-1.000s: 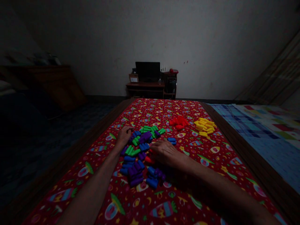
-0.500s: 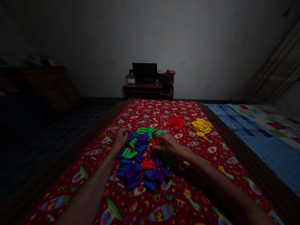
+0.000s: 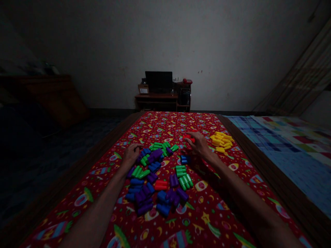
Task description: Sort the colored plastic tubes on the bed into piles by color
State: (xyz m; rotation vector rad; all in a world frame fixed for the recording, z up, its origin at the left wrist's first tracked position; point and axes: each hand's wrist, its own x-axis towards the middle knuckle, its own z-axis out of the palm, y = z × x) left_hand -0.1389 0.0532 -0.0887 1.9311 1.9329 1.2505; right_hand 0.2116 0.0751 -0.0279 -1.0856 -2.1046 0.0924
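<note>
Gone farther out with the right hand point(image 3: 198, 143) since half a second ago — away from the near cluster of ribbed plastic toy blocks point(image 3: 143, 196), over to the red ribbed blocks point(image 3: 189, 138), leaving a pair of green ribbed blocks point(image 3: 186, 181) in plain view. Little change at the left hand point(image 3: 130, 155).

Bent around red with the right thumb and fingers, but cannot tell whether clamped on a single block or letting go. Loosely curled, thumb and forefinger apart, at the left hand, without anything visible in grasp. Hands well apart from each other.

If carrying a block, probably best kept low and released only on contact with the patterned red cloth point(image 3: 207, 237), so as not to scatter neighbours or nudge the yellow ribbed blocks point(image 3: 221, 139). Likely easier, too, to pinch one block at a time from above, across the ribs.

Relative to the hands: red right at the right fingers; yellow just beside, to the right; a blue ribbed block point(image 3: 184, 159) nearer and to the left, close to the right wrist. Lower down, between the forearms and well apart from both hands — a lone red block point(image 3: 161, 185), near purple ribbed blocks point(image 3: 173, 181); just beside the left fingers, blue and purple pieces
</note>
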